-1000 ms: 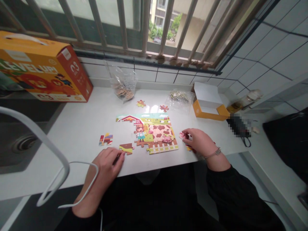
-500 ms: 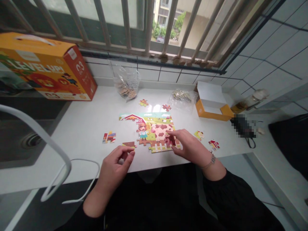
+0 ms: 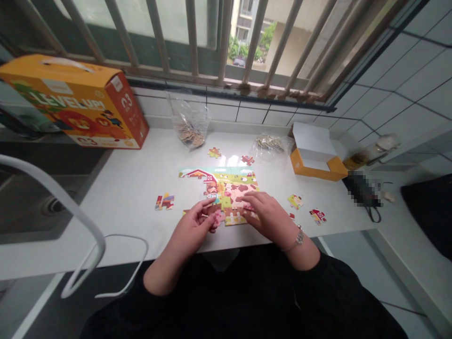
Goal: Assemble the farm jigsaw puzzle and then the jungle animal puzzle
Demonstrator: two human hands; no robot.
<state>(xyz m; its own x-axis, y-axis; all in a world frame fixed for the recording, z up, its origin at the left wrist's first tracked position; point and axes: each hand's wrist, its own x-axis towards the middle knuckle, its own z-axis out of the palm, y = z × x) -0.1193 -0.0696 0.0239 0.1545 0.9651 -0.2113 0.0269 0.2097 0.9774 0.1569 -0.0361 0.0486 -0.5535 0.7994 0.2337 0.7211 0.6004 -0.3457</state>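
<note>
A partly joined jigsaw puzzle (image 3: pixel 240 188) of a farm scene lies on the white counter, with a cow, a farmer and a red barn roof showing. My left hand (image 3: pixel 196 223) is closed at the puzzle's lower left, its thumb and fingers pinching a pink puzzle piece (image 3: pixel 219 217). That hand hides part of the lower left pieces. Over the lower right of the puzzle rests my right hand (image 3: pixel 268 214). Its fingers are curved, with thumb and fingertips apart on the picture. Beneath its palm the puzzle is hidden.
Loose puzzle pieces lie around: a joined pair (image 3: pixel 164 201) at left, others behind and at right, including a barn piece (image 3: pixel 318 216). Behind stand two plastic bags (image 3: pixel 190 132), an orange box (image 3: pixel 88 106) and an opened small box (image 3: pixel 314 167). A white cable (image 3: pixel 74 216) arches at left.
My left hand has moved right to the puzzle's lower edge, with a pink piece now at its fingertips. My right hand has shifted left over the puzzle. The view has swung slightly.
</note>
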